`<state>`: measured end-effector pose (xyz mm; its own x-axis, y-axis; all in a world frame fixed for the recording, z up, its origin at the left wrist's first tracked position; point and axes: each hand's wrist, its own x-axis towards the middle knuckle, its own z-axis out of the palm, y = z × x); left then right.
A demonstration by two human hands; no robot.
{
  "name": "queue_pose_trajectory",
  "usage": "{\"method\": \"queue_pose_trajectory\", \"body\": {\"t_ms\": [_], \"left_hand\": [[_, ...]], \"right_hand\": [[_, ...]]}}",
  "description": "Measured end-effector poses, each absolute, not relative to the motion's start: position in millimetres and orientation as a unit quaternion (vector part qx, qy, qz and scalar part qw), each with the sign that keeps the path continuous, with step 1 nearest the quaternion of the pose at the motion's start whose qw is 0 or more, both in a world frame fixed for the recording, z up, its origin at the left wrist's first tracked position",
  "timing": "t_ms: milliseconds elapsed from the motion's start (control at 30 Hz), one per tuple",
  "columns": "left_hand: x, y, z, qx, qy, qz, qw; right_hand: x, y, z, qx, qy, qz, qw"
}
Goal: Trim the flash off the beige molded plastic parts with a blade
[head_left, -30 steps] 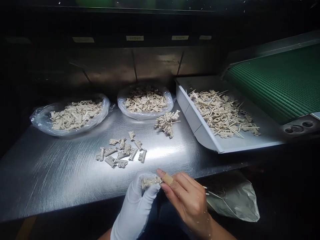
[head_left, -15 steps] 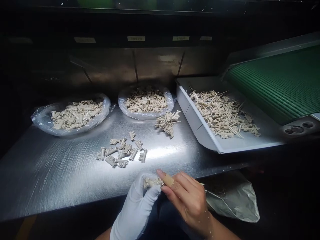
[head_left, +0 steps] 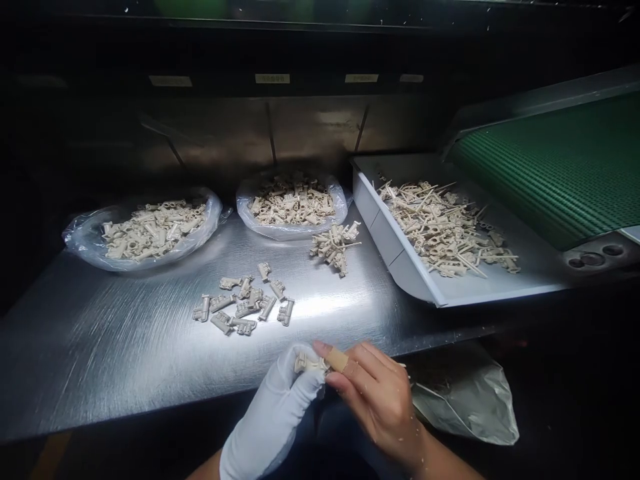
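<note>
- At the near edge of the brushed, silver-grey metal worktop (head_left: 150,347), a small beige moulded part with a knobbly outline (head_left: 307,363) is held up between the person's two hands.
- The left hand (head_left: 275,407), in a white fabric glove, has its fingers wrapped round the part, with the thumb pressed along the near side.
- The right hand (head_left: 383,400), bare, with a tan strip of tape (head_left: 337,360) round the index finger, pinches the part's right end between thumb and index. A tiny pale tip shows past its knuckles; whether the hand grips that too, I cannot tell.
- The step in hand looks like close finger work on that right end, the glove serving as the clamp.
- The next move seems to call for a steady left grip and a precise pinch or twist from the right fingers, without the part slipping.
- Beyond the hands lies a loose group of similar beige pieces (head_left: 245,307); farther back are two heaped clear plastic bags, left (head_left: 83,237) and middle (head_left: 290,232), a tangled beige cluster (head_left: 334,248), and a white shallow tray (head_left: 385,230) of beige pieces with thin stems.
</note>
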<state>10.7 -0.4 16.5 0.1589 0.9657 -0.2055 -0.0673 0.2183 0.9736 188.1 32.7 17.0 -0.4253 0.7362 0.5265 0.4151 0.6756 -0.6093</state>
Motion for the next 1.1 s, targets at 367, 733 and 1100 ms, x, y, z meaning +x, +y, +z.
{"method": "queue_pose_trajectory", "body": {"t_ms": [367,733,1100], "left_hand": [[14.6,-0.7,9.9,0.417,0.539,0.515,0.519],[5.9,-6.7,12.3,0.532,0.514,0.457,0.494],[2.2,-8.7,11.0,0.545,0.491,0.451,0.508]], "right_hand": [[187.1,30.6,7.0,-0.460,-0.678,0.410,0.401],[184.0,31.1,23.0,-0.360,-0.775,0.306,0.420],[179.9,26.6,16.7,-0.397,-0.747,0.267,0.462]]}}
